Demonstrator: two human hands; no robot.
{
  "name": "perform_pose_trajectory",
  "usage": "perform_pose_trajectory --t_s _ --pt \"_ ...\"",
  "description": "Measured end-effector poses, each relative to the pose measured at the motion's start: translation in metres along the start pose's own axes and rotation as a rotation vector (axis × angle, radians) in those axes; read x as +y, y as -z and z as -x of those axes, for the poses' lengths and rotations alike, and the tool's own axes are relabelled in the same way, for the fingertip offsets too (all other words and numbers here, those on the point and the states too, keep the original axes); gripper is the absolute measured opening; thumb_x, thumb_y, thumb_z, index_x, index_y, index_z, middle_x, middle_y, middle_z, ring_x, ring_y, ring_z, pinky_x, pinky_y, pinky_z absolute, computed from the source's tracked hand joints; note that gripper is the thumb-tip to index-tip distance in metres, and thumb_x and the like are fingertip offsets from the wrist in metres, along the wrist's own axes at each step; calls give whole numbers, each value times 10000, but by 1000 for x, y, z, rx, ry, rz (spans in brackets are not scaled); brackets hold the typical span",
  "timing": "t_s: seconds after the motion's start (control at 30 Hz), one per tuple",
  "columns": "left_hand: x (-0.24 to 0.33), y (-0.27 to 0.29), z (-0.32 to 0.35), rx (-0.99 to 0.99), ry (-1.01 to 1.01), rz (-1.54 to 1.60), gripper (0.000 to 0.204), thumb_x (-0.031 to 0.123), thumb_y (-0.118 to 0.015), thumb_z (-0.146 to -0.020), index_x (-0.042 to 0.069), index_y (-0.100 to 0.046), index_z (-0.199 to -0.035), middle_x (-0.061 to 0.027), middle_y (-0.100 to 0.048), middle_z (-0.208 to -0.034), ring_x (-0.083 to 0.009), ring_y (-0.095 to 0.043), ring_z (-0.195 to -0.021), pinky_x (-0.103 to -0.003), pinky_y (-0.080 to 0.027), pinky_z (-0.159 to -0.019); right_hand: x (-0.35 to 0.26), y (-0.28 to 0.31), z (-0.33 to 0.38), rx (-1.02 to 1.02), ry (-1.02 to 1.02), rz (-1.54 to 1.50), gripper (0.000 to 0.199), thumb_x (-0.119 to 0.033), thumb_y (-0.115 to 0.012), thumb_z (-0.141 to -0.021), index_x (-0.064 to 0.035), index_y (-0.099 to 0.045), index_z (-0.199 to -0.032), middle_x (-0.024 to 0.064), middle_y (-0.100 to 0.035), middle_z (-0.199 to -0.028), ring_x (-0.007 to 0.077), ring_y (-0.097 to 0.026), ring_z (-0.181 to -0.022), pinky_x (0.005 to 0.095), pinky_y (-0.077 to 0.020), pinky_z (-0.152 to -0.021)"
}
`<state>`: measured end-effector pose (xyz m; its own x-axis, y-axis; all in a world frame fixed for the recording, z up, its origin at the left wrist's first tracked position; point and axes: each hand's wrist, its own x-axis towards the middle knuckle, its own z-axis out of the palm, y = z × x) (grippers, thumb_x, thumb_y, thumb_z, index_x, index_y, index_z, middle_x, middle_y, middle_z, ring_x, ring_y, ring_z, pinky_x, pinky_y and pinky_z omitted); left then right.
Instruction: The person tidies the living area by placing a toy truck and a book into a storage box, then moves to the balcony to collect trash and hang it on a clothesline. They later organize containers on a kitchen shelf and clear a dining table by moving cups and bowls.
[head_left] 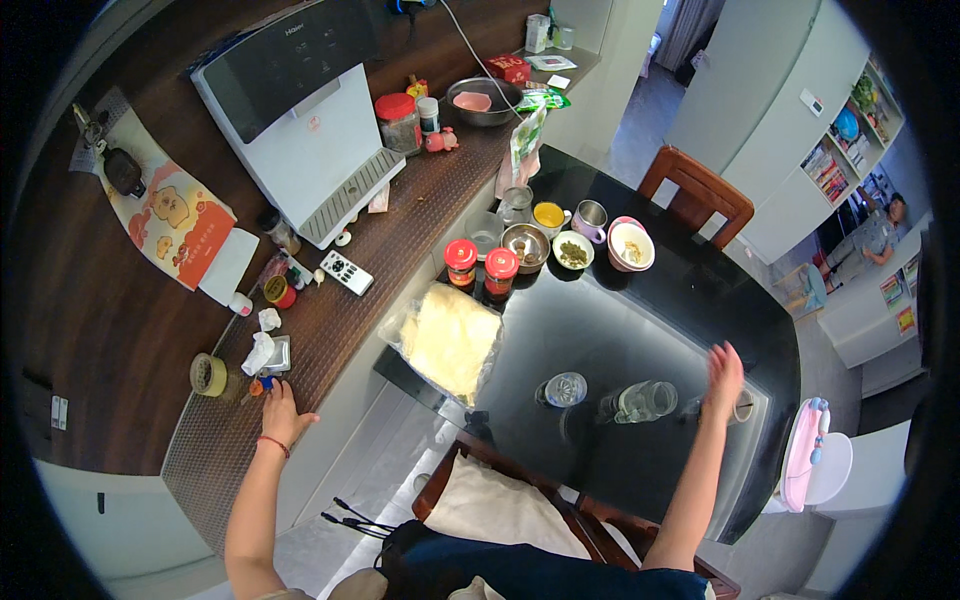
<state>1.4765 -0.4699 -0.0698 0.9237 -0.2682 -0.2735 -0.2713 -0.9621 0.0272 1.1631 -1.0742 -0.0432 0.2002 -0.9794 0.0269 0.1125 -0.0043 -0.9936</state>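
Dark glass dining table [640, 330] and a brown textured sideboard [330, 330] fill a home kitchen corner, seen from above the seated person. Left hand [281, 410] rests spread on the sideboard, fingertips touching a small blue-and-orange object [264, 384] beside a roll of tape [208, 374] and crumpled white tissue [260, 352]; whether it grips the object cannot be told. Right hand [725, 375] hovers open and released above the table's far edge, near a glass jar lying on its side [640, 400] and a second clear glass [565, 388]; it holds nothing. To pick the small object up cleanly, the left fingers would, by judgement, need to close round it from above without knocking the tape roll or tissue, while the right hand keeps clear of the tipped jar, which could roll. By count: two red-lidded jars [480, 266] stand side by side behind a plastic-wrapped pale block [450, 340]; beyond them sit roughly five small bowls and cups [575, 245], among them a steel bowl and a pink-rimmed one. One white water dispenser [300, 130] stands on the sideboard, one remote control [347, 272] before it. Two wooden chairs [695, 190] are visible, one opposite, one under the person.
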Motion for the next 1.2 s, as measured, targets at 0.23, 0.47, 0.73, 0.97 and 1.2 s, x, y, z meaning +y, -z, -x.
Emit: perform_pose_trajectory --t_s 0.23,0.47,0.73,0.97,1.2 --pt "0 9 -3 13 6 84 900 313 -778 -521 -107 -349 -1192 -289 -113 -1339 -403 -432 -1072 -377 -389 -896 40 -242 16 -774 -125 331 323 -265 -507 -842 13 -550 -1000 75 -606 -837 121 -563 -721 236 -455 -660" --pt "-3 6 -1 -29 1 84 931 331 -767 -543 -97 -300 -1226 -259 -62 -1361 -412 -403 -1097 -390 -388 -901 114 -368 2 -647 143 1121 344 -308 -599 -705 -20 -623 -892 183 -609 -872 302 -590 -846 357 -467 -742" --pt "-2 5 -2 -11 -20 74 917 328 -775 -525 -109 -333 -1198 -285 -106 -1342 -394 -413 -1096 -384 -395 -886 165 -341 -17 -497 -202 1276 312 -310 -570 -739 -22 -622 -848 99 -637 -771 211 -630 -699 321 -491 -666" --pt "4 16 -3 -9 -2 82 893 293 -786 -508 -122 -358 -1173 -280 -122 -1341 -377 -418 -1102 -372 -406 -882 188 -301 -37 -551 -343 1102 278 -207 -526 -729 53 -594 -657 124 -600 -600 190 -601 -503 285 -507 -453" --pt "0 7 -3 7 16 116 885 267 -794 -499 -113 -365 -1174 -272 -145 -1340 -358 -408 -1119 -353 -396 -899 174 -167 -79 -582 -508 1105 219 -135 -508 -741 50 -591 -658 136 -605 -611 192 -608 -504 299 -505 -440"
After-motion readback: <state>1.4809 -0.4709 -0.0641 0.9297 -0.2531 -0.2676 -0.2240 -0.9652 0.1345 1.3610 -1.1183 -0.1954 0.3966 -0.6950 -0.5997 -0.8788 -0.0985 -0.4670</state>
